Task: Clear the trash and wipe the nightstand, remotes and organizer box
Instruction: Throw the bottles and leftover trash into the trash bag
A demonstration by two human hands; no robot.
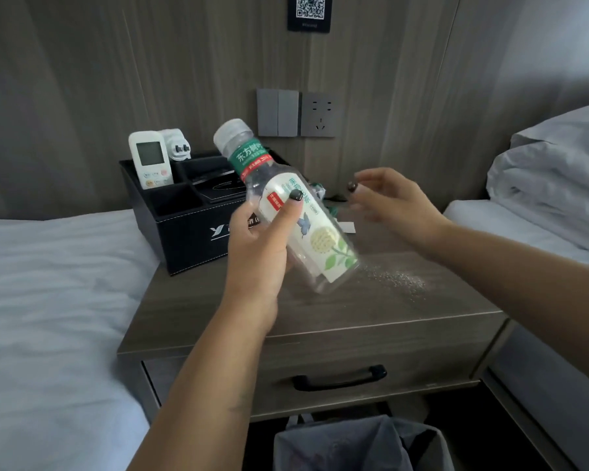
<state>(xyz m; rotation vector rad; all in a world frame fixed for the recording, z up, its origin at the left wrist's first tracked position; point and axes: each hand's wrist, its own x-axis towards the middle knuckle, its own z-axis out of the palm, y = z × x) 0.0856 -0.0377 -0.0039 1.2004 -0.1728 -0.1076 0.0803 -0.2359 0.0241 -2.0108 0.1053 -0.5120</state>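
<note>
One organizer box (181,232) at 10 o'clock on the tabletop (320,307), one white remote (150,159) upright inside. Left hand (259,243) grips one empty bottle (286,205), tilted, cap toward 11. Right hand (388,198) at 2 o'clock, fingers loosely spread, blurred, holding nothing. One crumb patch (395,280) at 4 o'clock.

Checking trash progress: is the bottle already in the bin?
No, the left hand holds the bottle tilted above the nightstand.

Wood-grain nightstand (320,311), black organizer box (184,232) on it, scattered crumbs (393,278)
</note>
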